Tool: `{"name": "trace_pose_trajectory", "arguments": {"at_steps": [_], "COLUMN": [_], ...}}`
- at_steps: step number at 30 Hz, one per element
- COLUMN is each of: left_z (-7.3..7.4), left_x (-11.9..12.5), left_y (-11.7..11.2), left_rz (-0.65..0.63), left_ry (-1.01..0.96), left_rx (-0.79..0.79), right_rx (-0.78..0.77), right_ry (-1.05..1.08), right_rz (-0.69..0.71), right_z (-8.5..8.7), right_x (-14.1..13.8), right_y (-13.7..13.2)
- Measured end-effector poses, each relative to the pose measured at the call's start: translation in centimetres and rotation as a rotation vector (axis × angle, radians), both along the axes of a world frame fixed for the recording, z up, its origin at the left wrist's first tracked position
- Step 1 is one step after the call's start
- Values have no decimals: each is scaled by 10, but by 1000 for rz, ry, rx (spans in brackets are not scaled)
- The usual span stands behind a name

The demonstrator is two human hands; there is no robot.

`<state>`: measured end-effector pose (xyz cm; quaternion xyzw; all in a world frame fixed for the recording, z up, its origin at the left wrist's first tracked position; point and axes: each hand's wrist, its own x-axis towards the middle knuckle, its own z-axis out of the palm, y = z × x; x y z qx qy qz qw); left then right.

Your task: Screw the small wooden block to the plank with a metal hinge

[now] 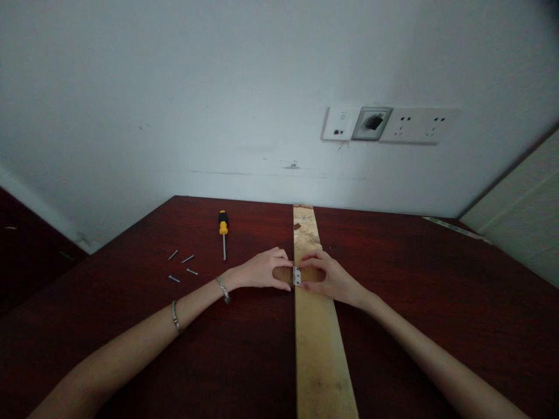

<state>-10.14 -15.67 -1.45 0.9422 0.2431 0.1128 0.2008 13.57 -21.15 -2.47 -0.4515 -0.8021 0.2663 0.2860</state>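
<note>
Hinge sits on the plank's left edge; left hand and right hand, both half-curled, pinch its ends, probably keeping it lined up. 4 screws and the screwdriver lie left, handily near.

1. Light is dim and cool, its source out of view.
2. The wall looks grey-blue, darkening into the far right corner.
3. The tabletop sinks into deep red-brown gloom, murkiest on the near side.
4. Against it, the wooden board shows pale.
5. Wide-angle stretching splays the tabletop's left and right edges.
6. Fine detail on the small metal hinge is soft.
</note>
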Motion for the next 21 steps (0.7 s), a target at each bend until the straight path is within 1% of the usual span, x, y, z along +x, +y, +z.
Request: {"name": "trace_pose_trajectory", "arguments": {"at_steps": [6, 12, 21], "left_z": [0, 4, 6], "left_x": [-2, -3, -3], "left_y": [1, 2, 2], "left_rz": [39, 26, 13], "left_ry": [13, 51, 42], "left_rx": [14, 30, 22], "right_rx": [-13, 0, 19], "right_ry": [2, 15, 0], "right_rz": [-13, -12, -25], "right_z": [1, 1, -3], "right_x": [-1, -1, 0], "right_y": [-1, -1, 1]}}
